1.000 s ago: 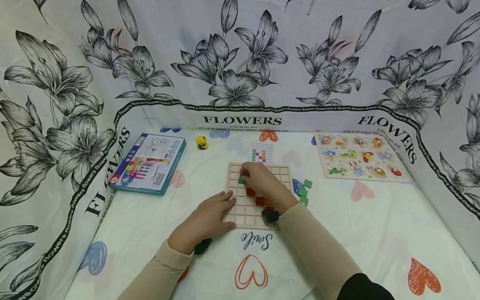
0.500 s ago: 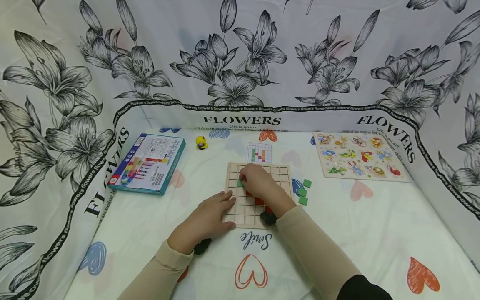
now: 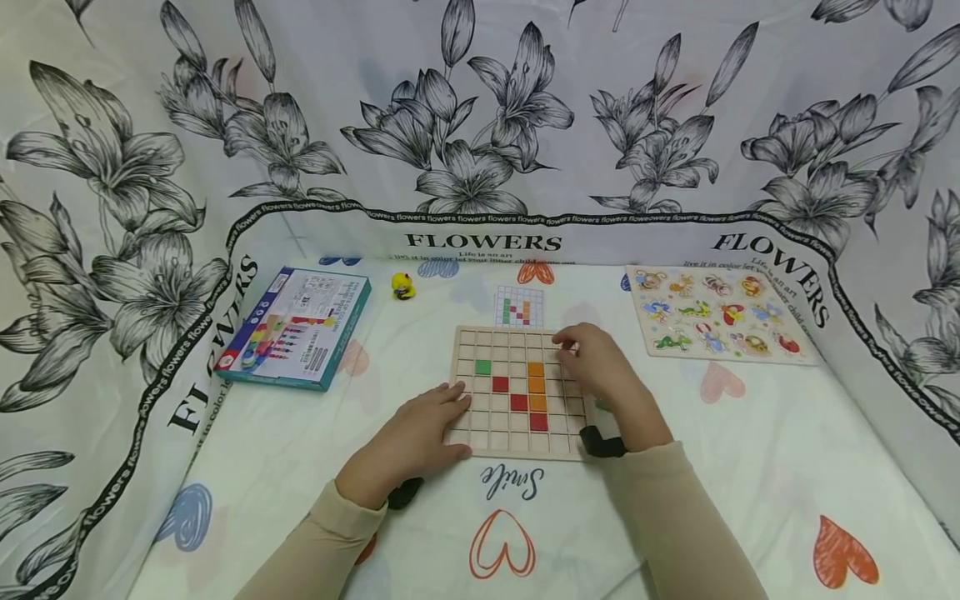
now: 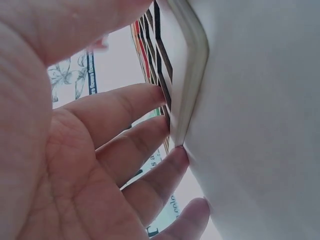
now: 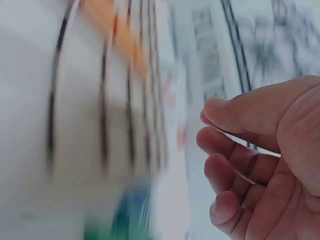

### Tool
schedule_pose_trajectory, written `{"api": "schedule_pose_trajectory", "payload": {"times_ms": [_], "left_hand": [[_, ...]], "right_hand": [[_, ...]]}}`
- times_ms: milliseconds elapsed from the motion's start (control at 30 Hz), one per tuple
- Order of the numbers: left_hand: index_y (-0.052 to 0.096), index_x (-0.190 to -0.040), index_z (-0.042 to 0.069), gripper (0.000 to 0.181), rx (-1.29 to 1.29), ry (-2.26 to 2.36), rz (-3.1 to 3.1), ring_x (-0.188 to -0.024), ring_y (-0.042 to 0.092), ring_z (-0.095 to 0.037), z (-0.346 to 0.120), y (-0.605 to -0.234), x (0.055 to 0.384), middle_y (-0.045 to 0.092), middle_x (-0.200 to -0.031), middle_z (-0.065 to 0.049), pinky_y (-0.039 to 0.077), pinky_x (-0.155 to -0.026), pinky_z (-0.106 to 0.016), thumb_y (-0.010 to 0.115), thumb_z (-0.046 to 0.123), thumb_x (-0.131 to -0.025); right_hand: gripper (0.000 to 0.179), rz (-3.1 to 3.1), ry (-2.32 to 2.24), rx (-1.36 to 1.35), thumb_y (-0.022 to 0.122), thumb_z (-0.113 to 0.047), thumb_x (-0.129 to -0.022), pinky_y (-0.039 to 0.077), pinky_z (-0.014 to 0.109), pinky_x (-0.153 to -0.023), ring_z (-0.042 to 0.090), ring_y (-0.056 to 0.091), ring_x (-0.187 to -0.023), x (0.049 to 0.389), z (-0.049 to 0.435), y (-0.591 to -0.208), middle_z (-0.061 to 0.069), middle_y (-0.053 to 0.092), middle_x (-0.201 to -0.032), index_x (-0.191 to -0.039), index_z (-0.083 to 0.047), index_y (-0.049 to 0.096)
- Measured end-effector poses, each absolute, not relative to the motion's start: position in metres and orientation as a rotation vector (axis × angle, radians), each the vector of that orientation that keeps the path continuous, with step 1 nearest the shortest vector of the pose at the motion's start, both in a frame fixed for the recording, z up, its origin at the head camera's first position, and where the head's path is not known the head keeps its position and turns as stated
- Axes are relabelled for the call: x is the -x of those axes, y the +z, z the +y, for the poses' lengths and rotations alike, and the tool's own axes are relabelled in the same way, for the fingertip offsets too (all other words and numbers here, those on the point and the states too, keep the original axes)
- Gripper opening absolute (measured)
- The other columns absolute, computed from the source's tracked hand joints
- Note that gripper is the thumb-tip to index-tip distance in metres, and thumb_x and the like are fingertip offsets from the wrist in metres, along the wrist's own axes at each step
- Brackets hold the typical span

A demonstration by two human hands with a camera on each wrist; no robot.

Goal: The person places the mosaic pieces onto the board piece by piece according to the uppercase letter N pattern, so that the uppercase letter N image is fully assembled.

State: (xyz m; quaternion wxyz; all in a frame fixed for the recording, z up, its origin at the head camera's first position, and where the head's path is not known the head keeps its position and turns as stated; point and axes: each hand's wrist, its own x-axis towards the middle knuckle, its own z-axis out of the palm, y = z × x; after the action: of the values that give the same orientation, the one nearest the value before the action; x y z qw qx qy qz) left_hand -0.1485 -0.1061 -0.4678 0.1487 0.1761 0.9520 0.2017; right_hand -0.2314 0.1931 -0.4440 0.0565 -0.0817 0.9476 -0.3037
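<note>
A wooden grid board lies on the cloth in the head view. In its cells sit one green tile, several orange tiles and three red tiles. My left hand rests at the board's left edge, its extended fingertips touching the rim, as the left wrist view shows. Over the board's right side hovers my right hand, fingers loosely bent and nothing between them. Beneath that hand, a loose green tile shows only in part; the other loose ones are hidden.
Behind the board lies a pattern card with coloured squares. A boxed toy set stands at the left, beside a yellow duck figure. An insect puzzle board lies at the back right. Flower-print cloth surrounds the table.
The right hand has left the green tile, which sits in its cell, and moved right to the board's right edge. The orange tiles are uncovered. The left hand stays put.
</note>
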Motion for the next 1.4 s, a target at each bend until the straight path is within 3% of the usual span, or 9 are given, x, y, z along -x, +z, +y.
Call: {"api": "schedule_pose_trajectory", "payload": {"times_ms": [267, 567, 733, 900, 1033, 1233, 1400], "left_hand": [[0.053, -0.163, 0.013, 0.088, -0.446, 0.587, 2.766, -0.165, 0.035, -0.031, -0.11, -0.468, 0.149, 0.037, -0.178, -0.004, 0.035, -0.131, -0.057, 0.09, 0.041, -0.089], [0.052, -0.164, 0.014, 0.091, -0.406, 0.56, 2.77, -0.165, 0.034, -0.03, -0.112, -0.467, 0.149, 0.038, -0.177, -0.001, 0.034, -0.131, -0.059, 0.091, 0.045, -0.088], [0.051, -0.164, 0.013, 0.091, -0.415, 0.557, 2.766, -0.165, 0.034, -0.031, -0.11, -0.465, 0.149, 0.038, -0.177, -0.001, 0.034, -0.131, -0.059, 0.091, 0.044, -0.088], [0.051, -0.165, 0.013, 0.091, -0.418, 0.545, 2.766, -0.165, 0.034, -0.032, -0.11, -0.464, 0.149, 0.038, -0.177, -0.001, 0.034, -0.131, -0.059, 0.09, 0.044, -0.088], [0.051, -0.164, 0.013, 0.091, -0.42, 0.542, 2.765, -0.165, 0.034, -0.032, -0.11, -0.464, 0.149, 0.038, -0.177, -0.001, 0.034, -0.131, -0.059, 0.09, 0.043, -0.088], [0.051, -0.164, 0.012, 0.09, -0.424, 0.545, 2.772, -0.165, 0.035, -0.032, -0.111, -0.464, 0.15, 0.039, -0.176, -0.001, 0.035, -0.131, -0.059, 0.09, 0.044, -0.089], [0.052, -0.164, 0.012, 0.089, -0.448, 0.545, 2.783, -0.164, 0.036, -0.033, -0.113, -0.464, 0.149, 0.04, -0.176, -0.002, 0.036, -0.13, -0.059, 0.089, 0.044, -0.09]], "right_hand": [[0.038, 2.843, -0.859, -0.004, 0.065, -0.019, -0.107, 0.054, 0.058, -0.102, 0.039, 0.063, -0.117, 0.224, 0.266, -0.469, 0.024, 0.064, -0.132, -0.139, 0.001, 0.068], [0.034, 2.82, -0.908, -0.107, 0.068, -0.022, -0.106, 0.054, 0.056, -0.102, 0.037, 0.061, -0.115, 0.218, 0.279, -0.481, 0.021, 0.062, -0.131, -0.133, -0.001, 0.07], [0.021, 2.851, -0.957, -0.146, 0.067, -0.017, -0.106, 0.053, 0.049, -0.095, 0.033, 0.061, -0.107, 0.217, 0.276, -0.478, 0.018, 0.066, -0.12, -0.122, -0.004, 0.067], [0.015, 2.951, -1.101, -0.149, 0.067, -0.015, -0.108, 0.054, 0.043, -0.089, 0.031, 0.063, -0.102, 0.213, 0.247, -0.459, 0.015, 0.069, -0.112, -0.119, -0.005, 0.067], [0.012, 2.921, -1.206, 0.07, 0.069, -0.014, -0.107, 0.06, 0.044, -0.09, 0.028, 0.069, -0.102, 0.21, 0.2, -0.447, 0.011, 0.075, -0.112, -0.117, -0.007, 0.071], [0.008, 2.798, -1.149, 0.327, 0.073, -0.016, -0.105, 0.061, 0.039, -0.09, 0.021, 0.066, -0.096, 0.212, 0.132, -0.45, -0.001, 0.075, -0.105, -0.113, -0.017, 0.075], [0.007, 2.801, -1.035, 0.416, 0.074, -0.017, -0.106, 0.058, 0.036, -0.082, 0.018, 0.064, -0.087, 0.219, 0.101, -0.459, -0.003, 0.074, -0.098, -0.112, -0.017, 0.076]]}}
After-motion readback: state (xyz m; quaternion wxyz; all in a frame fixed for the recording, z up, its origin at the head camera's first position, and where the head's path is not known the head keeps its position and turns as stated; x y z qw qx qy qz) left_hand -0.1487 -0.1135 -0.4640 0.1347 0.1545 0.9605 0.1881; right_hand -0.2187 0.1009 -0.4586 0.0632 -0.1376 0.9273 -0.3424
